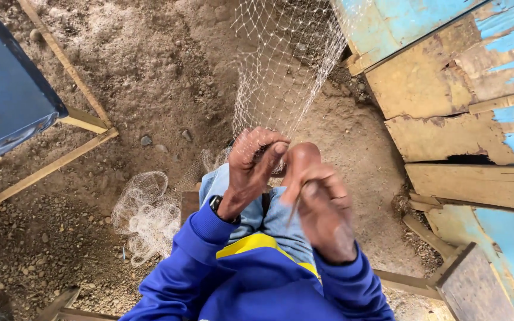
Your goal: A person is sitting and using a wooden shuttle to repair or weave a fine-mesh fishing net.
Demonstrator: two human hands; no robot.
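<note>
A fine white fishing net [281, 71] hangs stretched from above down to my hands. My left hand [252, 166] pinches the net's lower edge between thumb and fingers. My right hand [322, 205] sits just beside it, fingers closed around a thin stick-like netting needle [297, 208] that points down. Both arms wear blue sleeves, with a dark watch on the left wrist. My knee in light blue trousers [275, 217] lies under the hands.
A loose heap of net [144, 214] lies on the stony dirt ground at left. A blue panel on a wooden frame [7, 89] stands upper left. Worn blue-painted wooden planks [459, 101] fill the right side. A wooden board [474, 285] sits lower right.
</note>
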